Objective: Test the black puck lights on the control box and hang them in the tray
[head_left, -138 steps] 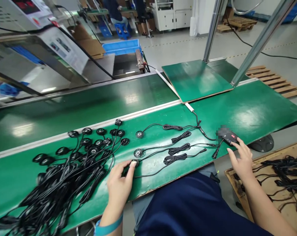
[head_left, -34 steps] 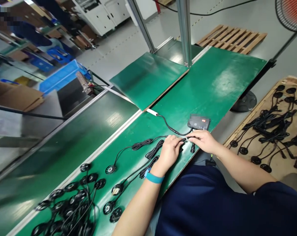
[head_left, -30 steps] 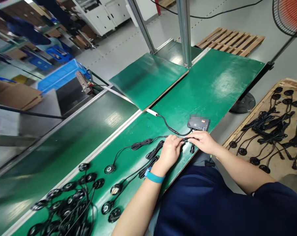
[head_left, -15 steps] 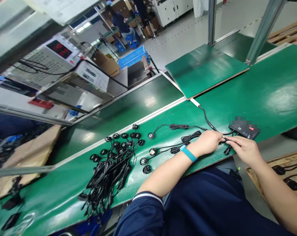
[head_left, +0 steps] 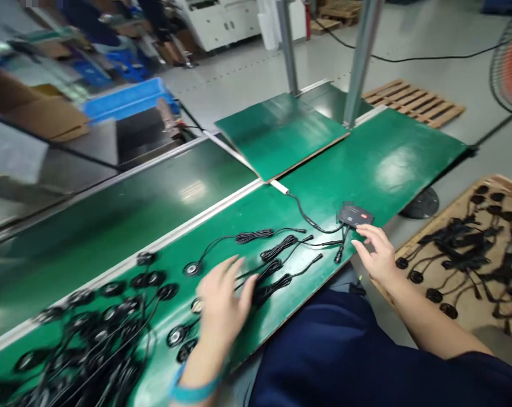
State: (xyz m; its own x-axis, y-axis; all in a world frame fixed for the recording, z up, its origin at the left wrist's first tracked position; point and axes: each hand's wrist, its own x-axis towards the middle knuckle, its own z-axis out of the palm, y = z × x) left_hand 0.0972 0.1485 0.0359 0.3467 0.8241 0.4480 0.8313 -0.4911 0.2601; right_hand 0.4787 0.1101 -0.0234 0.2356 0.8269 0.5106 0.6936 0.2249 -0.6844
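Note:
My left hand (head_left: 222,299) hovers with fingers spread over the green bench (head_left: 383,152), above round black pucks (head_left: 193,268) on thin cables. It holds nothing and is smeared by motion. Coiled black cables (head_left: 276,249) lie just right of it, their plug ends loose on the bench. My right hand (head_left: 377,253) is open, fingers apart, next to a small black box with a red display (head_left: 356,215). Short leads with plugs (head_left: 338,255) hang from that box.
A heap of black pucks and cables (head_left: 94,339) fills the bench at lower left. A dark conveyor belt (head_left: 111,209) runs behind. A wooden tray of cabled pucks (head_left: 463,249) sits low on the right. A loose green board (head_left: 281,133), metal posts and a fan (head_left: 510,62) stand beyond.
Both hands have left the plugs near the black box. My left hand has swung left toward the pucks; my right hand has opened beside the box. The cable plugs lie loose.

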